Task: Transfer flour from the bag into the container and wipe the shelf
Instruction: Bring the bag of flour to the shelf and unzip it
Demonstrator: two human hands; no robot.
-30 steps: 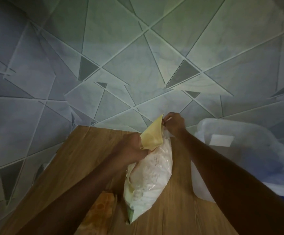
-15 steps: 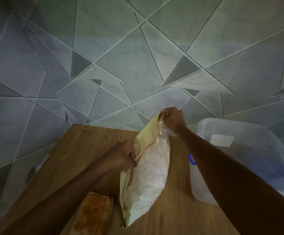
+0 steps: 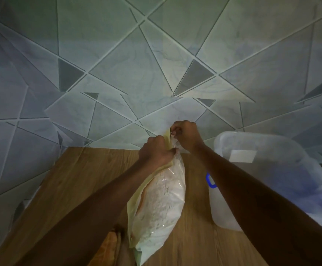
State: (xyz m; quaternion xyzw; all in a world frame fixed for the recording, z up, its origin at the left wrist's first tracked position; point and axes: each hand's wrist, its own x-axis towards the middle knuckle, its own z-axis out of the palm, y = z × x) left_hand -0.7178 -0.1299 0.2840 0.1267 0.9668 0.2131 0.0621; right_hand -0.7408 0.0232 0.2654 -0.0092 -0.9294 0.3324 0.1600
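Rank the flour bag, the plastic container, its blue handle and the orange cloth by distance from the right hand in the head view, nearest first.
1. Flour bag: pinched at its top by the right hand.
2. Blue handle: below, on the container's near wall.
3. Plastic container: to the right; too close to call against its handle.
4. Orange cloth: far lower left.

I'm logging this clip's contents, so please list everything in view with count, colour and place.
flour bag: one, clear and pale yellow, standing on the shelf, centre
container: one, translucent white with a blue clip, right of the bag
orange object: one, bottom edge, partly hidden, unidentifiable
shelf: one, brown wood, under everything
wall: grey patterned tiles, behind
left hand: gripping the bag's neck
right hand: pinching the bag's top
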